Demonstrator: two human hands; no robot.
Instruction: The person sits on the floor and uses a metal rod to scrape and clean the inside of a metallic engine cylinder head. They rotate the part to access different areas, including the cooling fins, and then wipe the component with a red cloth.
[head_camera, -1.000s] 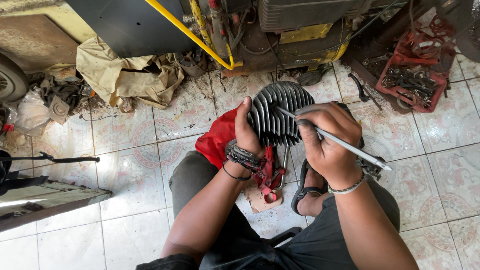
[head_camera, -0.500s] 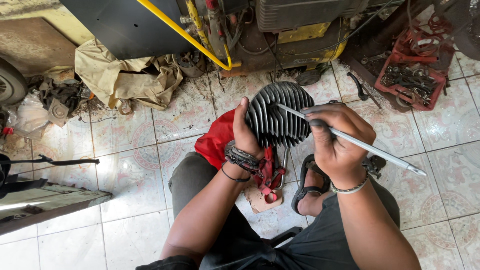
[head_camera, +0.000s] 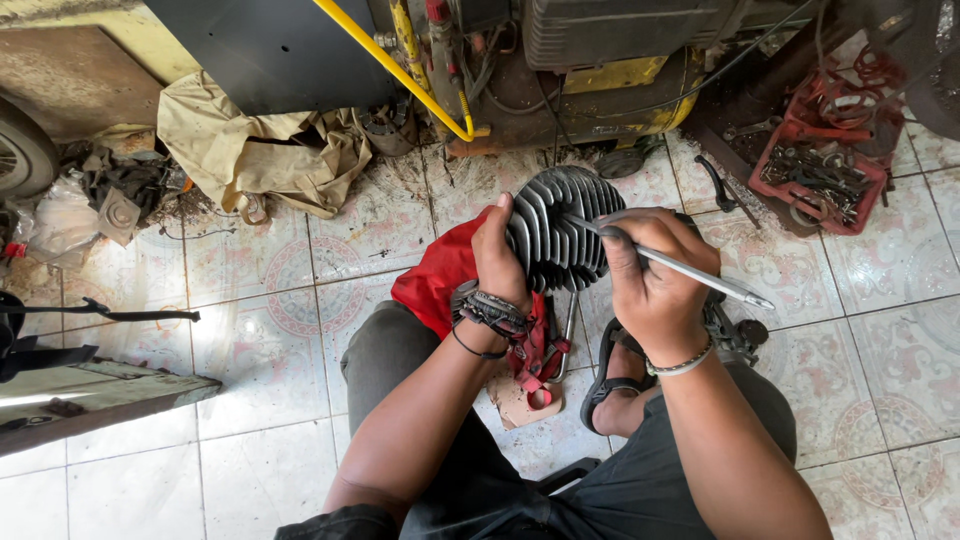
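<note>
A round, dark grey finned engine cylinder (head_camera: 562, 232) is held up over my lap. My left hand (head_camera: 498, 262) grips its left side, thumb along the fins. My right hand (head_camera: 652, 282) holds a thin silver metal rod (head_camera: 690, 272) like a pen, its tip laid against the fins on the cylinder's right side, its other end pointing right. A red cloth (head_camera: 438, 280) lies under the cylinder across my left knee.
A red crate (head_camera: 826, 170) of metal parts stands at the upper right. A yellow and grey machine (head_camera: 560, 70) fills the top middle, with a tan cloth (head_camera: 250, 150) to its left. A wooden plank (head_camera: 90, 392) lies at the left. My sandalled foot (head_camera: 612, 372) rests on the tiled floor.
The rod has shifted in my right hand, drawn back leftward along the fins after sticking out further right. My left hand and the cylinder stay in place.
</note>
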